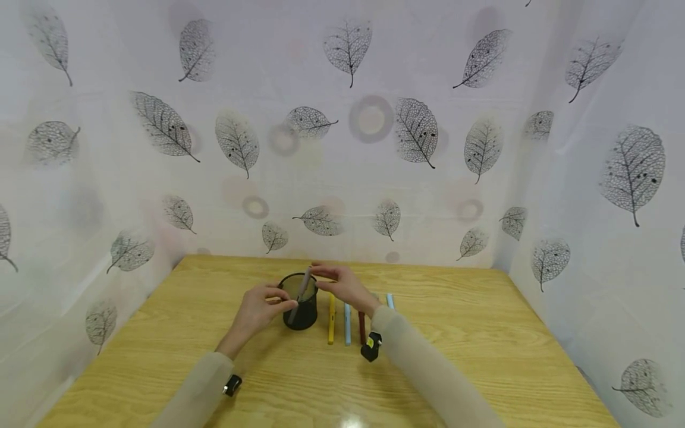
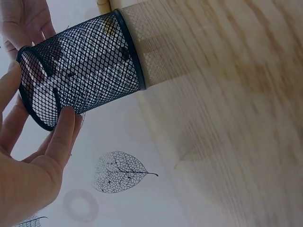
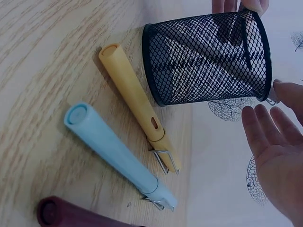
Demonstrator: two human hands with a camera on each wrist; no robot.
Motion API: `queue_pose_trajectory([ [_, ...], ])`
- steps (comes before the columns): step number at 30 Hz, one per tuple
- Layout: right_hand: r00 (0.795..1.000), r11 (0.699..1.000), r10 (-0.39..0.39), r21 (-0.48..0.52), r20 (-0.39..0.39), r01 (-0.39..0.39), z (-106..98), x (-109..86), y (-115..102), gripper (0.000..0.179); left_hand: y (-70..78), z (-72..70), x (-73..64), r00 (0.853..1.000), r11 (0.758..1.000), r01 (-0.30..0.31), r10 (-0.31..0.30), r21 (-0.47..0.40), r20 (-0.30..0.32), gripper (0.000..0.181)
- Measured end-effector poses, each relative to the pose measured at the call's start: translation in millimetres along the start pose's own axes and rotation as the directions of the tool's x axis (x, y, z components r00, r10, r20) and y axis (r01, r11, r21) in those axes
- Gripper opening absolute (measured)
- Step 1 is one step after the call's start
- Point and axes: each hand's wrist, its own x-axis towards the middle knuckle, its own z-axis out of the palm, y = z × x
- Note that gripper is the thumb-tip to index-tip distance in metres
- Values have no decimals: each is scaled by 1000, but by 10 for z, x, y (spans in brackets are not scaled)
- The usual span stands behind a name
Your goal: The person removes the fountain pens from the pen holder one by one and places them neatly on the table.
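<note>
A black mesh pen holder (image 1: 307, 315) stands upright on the wooden table, with a grey pen (image 1: 304, 284) leaning inside it. Through the mesh the pen runs slantwise from the bottom up past the rim. My left hand (image 1: 255, 310) holds the holder at its rim, thumb on the near side and fingers spread around it (image 2: 35, 175). Beside the pen's top end is my right hand (image 1: 348, 289), its fingers extended and the thumb right at the clip end. Just right of the holder lies a yellow pen (image 3: 132, 90), then a light blue pen (image 3: 113, 151).
Further right lie a dark red pen (image 3: 80, 215) and another light blue pen (image 1: 390, 301), partly hidden by the right wrist. A pale curtain (image 1: 342, 178) printed with leaves borders the table (image 1: 299, 380) at the back and sides.
</note>
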Motion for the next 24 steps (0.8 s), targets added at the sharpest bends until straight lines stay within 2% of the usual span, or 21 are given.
queue_pose_trajectory([
  [8,999,999,-34,4,0,34,36,18,-28,37,-27,8,1,1000,1000,4,-4,9,9,18],
  [15,998,999,-40,-15,-56,40,24,20,-28,34,-34,32,27,1000,999,-16,16,35,-1,19],
  [20,996,999,-44,-18,-79,43,57,27,-23,31,-36,25,12,1000,999,0,0,40,-14,18],
  [24,993,998,-54,-32,-100,51,96,-12,-117,28,-29,20,1,1000,999,11,-11,31,-15,17],
])
